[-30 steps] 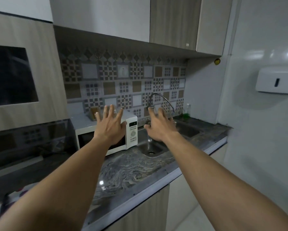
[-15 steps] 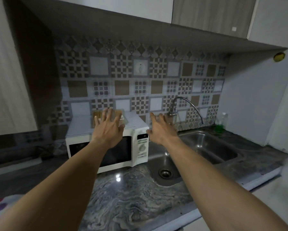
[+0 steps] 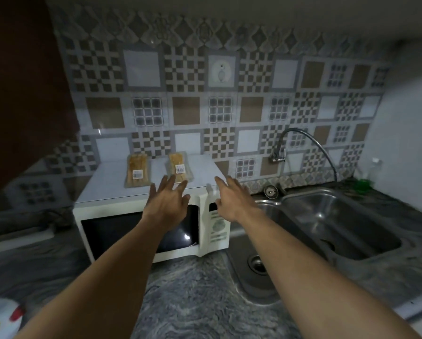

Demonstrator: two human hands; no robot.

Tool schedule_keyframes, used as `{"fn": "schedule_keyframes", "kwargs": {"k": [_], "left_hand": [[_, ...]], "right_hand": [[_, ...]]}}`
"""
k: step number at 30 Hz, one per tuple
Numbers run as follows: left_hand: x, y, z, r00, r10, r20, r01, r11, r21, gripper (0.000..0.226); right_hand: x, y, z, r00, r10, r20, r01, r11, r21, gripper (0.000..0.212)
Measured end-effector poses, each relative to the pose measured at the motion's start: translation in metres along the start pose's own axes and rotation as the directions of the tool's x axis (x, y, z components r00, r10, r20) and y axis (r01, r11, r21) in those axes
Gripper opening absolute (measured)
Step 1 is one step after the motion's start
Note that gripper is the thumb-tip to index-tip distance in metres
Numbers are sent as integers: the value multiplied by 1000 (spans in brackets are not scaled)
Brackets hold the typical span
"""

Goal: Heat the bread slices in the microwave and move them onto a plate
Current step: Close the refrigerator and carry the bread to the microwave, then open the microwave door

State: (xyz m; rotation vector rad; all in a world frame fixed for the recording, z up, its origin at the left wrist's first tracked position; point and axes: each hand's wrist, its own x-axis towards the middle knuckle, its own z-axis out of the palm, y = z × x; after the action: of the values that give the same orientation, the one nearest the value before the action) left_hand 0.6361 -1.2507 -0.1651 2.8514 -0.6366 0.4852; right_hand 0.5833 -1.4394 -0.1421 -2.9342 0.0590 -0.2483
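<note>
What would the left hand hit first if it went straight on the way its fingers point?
Most likely the right-hand bread packet on top of the microwave: the open left hand points at its near end. Depth is unclear; it may pass just above.

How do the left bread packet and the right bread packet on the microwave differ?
The left bread packet lies apart from both hands; the right bread packet has fingertips of the left hand at its near end, contact unclear. The left bread packet lies nearly straight; the right bread packet is slanted. Both are clear wraps with a white label, flat on the microwave.
</note>
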Motion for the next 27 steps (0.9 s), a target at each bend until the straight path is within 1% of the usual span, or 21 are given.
{"fn": "schedule_keyframes", "kwargs": {"k": [3, 6, 10, 12, 14, 15, 16, 17, 18, 20, 21, 22, 23, 27], "left_hand": [[11, 1, 23, 999, 2, 52, -1, 1000, -13, 53], [14, 1, 41, 997, 7, 74, -10, 999, 39, 54], [20, -2, 59, 999, 13, -46, -10, 998, 56, 52], [13, 4, 67, 987, 3, -160, 10, 997, 77, 49], [3, 14, 75, 965, -45, -257, 71, 993, 95, 39], [-1, 19, 78, 959, -69, -276, 97, 991, 88, 32], [-4, 25, 83, 955, -113, -275, 131, 990, 46, 26], [-5, 32, 88, 953, -186, -239, 178, 982, -56, 21], [-5, 38, 94, 949, -271, -162, 239, 951, -196, 19], [0, 48, 103, 916, -401, 29, 373, 821, -431, 20], [3, 52, 107, 895, -432, 107, 425, 758, -495, 20], [6, 56, 109, 882, -447, 150, 453, 717, -530, 20], [9, 59, 111, 877, -452, 161, 461, 698, -548, 21], [19, 64, 113, 846, -512, 153, 492, 634, -597, 40]], "right_hand": [[23, 6, 11, 999, -46, 10, 45, 999, 2, 72], [42, 11, 21, 997, -78, 26, 78, 997, -13, 64], [64, 22, 35, 991, -135, 15, 135, 990, -44, 48], [68, 28, 41, 987, -161, -17, 160, 986, -50, 45], [69, 33, 46, 980, -188, -59, 186, 981, -46, 48], [68, 35, 46, 977, -197, -76, 193, 980, -55, 49], [69, 37, 47, 975, -204, -84, 199, 978, -60, 48], [70, 39, 46, 973, -211, -90, 206, 977, -59, 47], [71, 40, 47, 972, -217, -91, 212, 976, -60, 45], [73, 43, 49, 970, -221, -99, 216, 975, -56, 44], [74, 44, 49, 970, -221, -105, 216, 975, -56, 45], [74, 44, 50, 969, -222, -110, 217, 974, -58, 46], [75, 46, 52, 968, -226, -111, 220, 974, -60, 47], [76, 48, 54, 963, -234, -132, 229, 972, -54, 45]]}}
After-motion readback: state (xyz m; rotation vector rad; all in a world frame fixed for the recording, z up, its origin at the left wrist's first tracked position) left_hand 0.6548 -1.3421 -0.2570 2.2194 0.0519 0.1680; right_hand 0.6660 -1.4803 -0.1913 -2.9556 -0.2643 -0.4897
